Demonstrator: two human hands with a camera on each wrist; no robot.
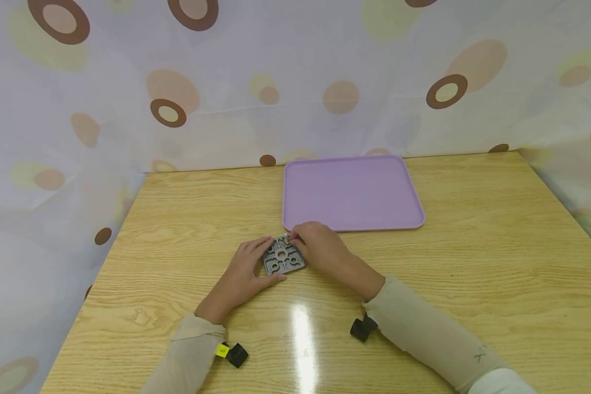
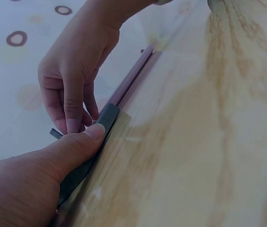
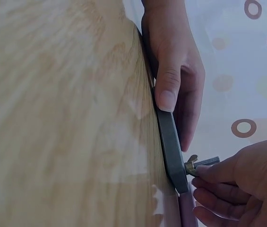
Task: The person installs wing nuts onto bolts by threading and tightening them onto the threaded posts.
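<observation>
A square grey metal plate (image 1: pixel 282 261) with round holes and raised ribs lies flat on the wooden table. My left hand (image 1: pixel 241 279) grips it along its left side, thumb at the near edge and fingers at the far edge. At the far right corner my right hand (image 1: pixel 325 253) pinches a small wing nut (image 3: pixel 191 166) between thumb and fingers. The wing nut sits on a threaded bolt (image 3: pixel 210 161) that stands up from the plate. My right fingers hide part of the nut from the head view.
Behind the plate a purple tray (image 1: pixel 352 194) lies on the table (image 1: pixel 473 262), near its back edge. A patterned curtain (image 1: pixel 295 82) hangs behind the table and at both sides. Black wrist devices (image 1: pixel 237 355) are strapped on both sleeves.
</observation>
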